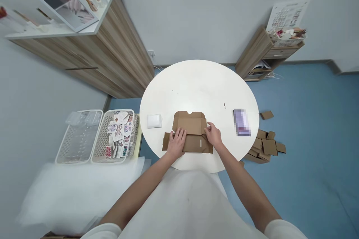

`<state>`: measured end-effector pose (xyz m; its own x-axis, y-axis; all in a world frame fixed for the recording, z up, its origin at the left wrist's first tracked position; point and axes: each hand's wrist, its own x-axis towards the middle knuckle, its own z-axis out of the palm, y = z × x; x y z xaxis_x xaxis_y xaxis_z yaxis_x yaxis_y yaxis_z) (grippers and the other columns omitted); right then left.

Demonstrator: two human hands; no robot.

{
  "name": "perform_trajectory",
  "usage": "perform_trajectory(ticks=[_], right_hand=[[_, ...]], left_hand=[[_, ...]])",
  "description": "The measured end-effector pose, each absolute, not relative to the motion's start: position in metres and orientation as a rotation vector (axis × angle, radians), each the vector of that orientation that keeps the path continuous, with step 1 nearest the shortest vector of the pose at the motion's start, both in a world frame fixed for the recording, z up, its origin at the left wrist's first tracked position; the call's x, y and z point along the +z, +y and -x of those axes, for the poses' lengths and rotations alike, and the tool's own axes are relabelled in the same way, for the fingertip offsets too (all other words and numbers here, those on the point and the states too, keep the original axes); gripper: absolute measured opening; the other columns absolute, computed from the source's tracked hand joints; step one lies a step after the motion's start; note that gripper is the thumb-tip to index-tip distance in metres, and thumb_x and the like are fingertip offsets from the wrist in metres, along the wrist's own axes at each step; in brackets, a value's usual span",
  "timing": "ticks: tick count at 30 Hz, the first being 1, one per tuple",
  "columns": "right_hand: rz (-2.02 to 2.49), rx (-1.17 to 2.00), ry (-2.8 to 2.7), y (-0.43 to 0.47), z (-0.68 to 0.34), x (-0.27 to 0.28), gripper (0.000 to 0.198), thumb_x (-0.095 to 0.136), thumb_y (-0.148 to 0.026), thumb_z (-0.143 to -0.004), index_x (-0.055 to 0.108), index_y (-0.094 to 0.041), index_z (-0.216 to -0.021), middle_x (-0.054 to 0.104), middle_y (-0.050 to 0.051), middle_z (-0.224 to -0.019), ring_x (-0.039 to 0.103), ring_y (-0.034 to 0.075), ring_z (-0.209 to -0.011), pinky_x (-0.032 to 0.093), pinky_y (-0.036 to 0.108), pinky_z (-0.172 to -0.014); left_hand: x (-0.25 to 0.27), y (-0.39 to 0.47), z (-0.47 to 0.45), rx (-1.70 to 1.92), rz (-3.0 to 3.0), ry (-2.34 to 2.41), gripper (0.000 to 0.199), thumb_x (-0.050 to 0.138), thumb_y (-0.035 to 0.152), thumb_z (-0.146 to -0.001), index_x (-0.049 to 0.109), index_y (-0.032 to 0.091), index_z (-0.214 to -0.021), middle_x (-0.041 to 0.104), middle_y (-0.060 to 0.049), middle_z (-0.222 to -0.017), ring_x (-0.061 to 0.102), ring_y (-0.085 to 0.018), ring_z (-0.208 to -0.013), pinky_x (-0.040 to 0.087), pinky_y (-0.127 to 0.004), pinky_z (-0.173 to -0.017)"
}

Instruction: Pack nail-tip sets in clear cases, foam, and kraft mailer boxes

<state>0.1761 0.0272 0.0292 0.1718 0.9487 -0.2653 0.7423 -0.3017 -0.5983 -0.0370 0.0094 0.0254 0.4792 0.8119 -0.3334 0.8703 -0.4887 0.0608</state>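
Note:
A brown cardboard box (pixel 192 143), partly unfolded, lies at the near side of the white round table (pixel 202 86). Its far panel carries a rounded flap with a small notch, and its side flaps stick out. My left hand (pixel 177 143) rests on the left part of the cardboard, fingers spread across the fold. At the right edge, my right hand (pixel 213 134) pinches a side flap between thumb and fingers. A small white padded packet (pixel 154 121) lies to the left of the box. Farther right on the table is a purple package (pixel 242 123), its surface blurred out.
White baskets stand left of the table, one (pixel 114 147) filled with printed packets, another (pixel 79 143) with clear plastic. Several brown boxes (pixel 262 147) lie on the blue floor at right. A wooden cabinet (pixel 120 52) and a small shelf (pixel 259 52) stand against the wall.

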Motion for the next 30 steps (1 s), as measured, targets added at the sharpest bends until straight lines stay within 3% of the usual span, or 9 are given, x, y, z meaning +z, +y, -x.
perform_trajectory(ticks=[3, 8, 12, 15, 17, 20, 26, 30], right_hand=[[2.012, 0.553, -1.964, -0.001, -0.168, 0.038, 0.062, 0.045, -0.039, -0.075, 0.025, -0.019, -0.130, 0.042, 0.012, -0.128, 0.036, 0.025, -0.118, 0.023, 0.044, -0.094], [1.805, 0.595, -2.555, -0.047, -0.150, 0.028, 0.104, 0.064, -0.048, -0.056, 0.005, -0.018, -0.136, 0.020, 0.011, -0.141, 0.010, 0.028, -0.130, 0.010, 0.047, -0.100], [1.951, 0.573, -2.580, -0.064, -0.139, 0.013, 0.109, 0.068, -0.040, -0.054, -0.001, -0.020, -0.136, 0.013, 0.010, -0.143, 0.002, 0.027, -0.131, 0.010, 0.048, -0.100], [1.998, 0.603, -2.535, -0.068, -0.135, 0.010, 0.109, 0.069, -0.035, -0.055, -0.002, -0.023, -0.136, 0.008, 0.009, -0.144, 0.001, 0.026, -0.131, 0.011, 0.047, -0.099], [2.019, 0.652, -2.509, -0.069, -0.133, 0.011, 0.109, 0.069, -0.032, -0.055, -0.004, -0.025, -0.136, 0.006, 0.007, -0.144, 0.000, 0.026, -0.131, 0.013, 0.046, -0.099], [2.050, 0.723, -2.470, -0.070, -0.132, 0.012, 0.110, 0.068, -0.029, -0.055, -0.007, -0.026, -0.135, 0.003, 0.004, -0.144, -0.003, 0.025, -0.131, 0.016, 0.045, -0.099], [2.078, 0.747, -2.420, -0.071, -0.128, 0.010, 0.110, 0.068, -0.027, -0.056, -0.008, -0.025, -0.135, 0.001, 0.005, -0.145, -0.003, 0.024, -0.131, 0.024, 0.043, -0.096], [2.099, 0.732, -2.418, -0.071, -0.124, 0.012, 0.111, 0.069, -0.027, -0.055, -0.008, -0.025, -0.135, 0.002, 0.006, -0.144, -0.002, 0.025, -0.131, 0.026, 0.042, -0.096]], left_hand=[[0.022, 0.005, 0.040, -0.356, -2.518, 1.425, 0.105, 0.068, 0.041, -0.051, 0.011, 0.017, -0.136, 0.018, -0.013, -0.141, -0.003, -0.032, -0.130, 0.003, -0.053, -0.102], [0.021, -0.016, 0.043, -0.324, -2.551, 1.355, 0.107, 0.069, 0.048, -0.048, 0.015, 0.018, -0.135, 0.020, -0.013, -0.140, 0.000, -0.033, -0.130, 0.005, -0.053, -0.101], [0.025, -0.036, 0.055, -0.240, -2.531, 1.425, 0.115, 0.068, 0.055, -0.043, 0.012, 0.017, -0.135, 0.016, -0.015, -0.141, -0.004, -0.034, -0.129, 0.004, -0.053, -0.101], [0.024, -0.052, 0.079, -0.138, -2.303, 1.708, 0.118, 0.066, 0.057, -0.045, 0.004, 0.014, -0.136, 0.009, -0.019, -0.142, -0.002, -0.036, -0.129, 0.011, -0.055, -0.098], [0.019, -0.060, 0.098, -0.038, -2.005, 1.917, 0.110, 0.061, 0.055, -0.056, -0.001, 0.012, -0.135, 0.012, -0.022, -0.140, 0.010, -0.035, -0.129, 0.022, -0.052, -0.095], [0.010, -0.066, 0.117, 0.145, -1.795, 1.818, 0.087, 0.051, 0.041, -0.072, 0.000, 0.008, -0.134, 0.033, -0.020, -0.132, 0.034, -0.024, -0.121, 0.035, -0.036, -0.090], [0.008, -0.055, 0.112, 0.285, -1.676, 1.754, 0.043, 0.047, 0.022, -0.075, 0.039, 0.014, -0.116, 0.056, -0.010, -0.112, 0.052, -0.019, -0.103, 0.041, -0.027, -0.078], [0.016, -0.054, 0.103, 0.316, -1.655, 1.734, 0.026, 0.044, 0.024, -0.078, 0.050, 0.016, -0.101, 0.061, -0.008, -0.100, 0.056, -0.018, -0.092, 0.042, -0.026, -0.073]])
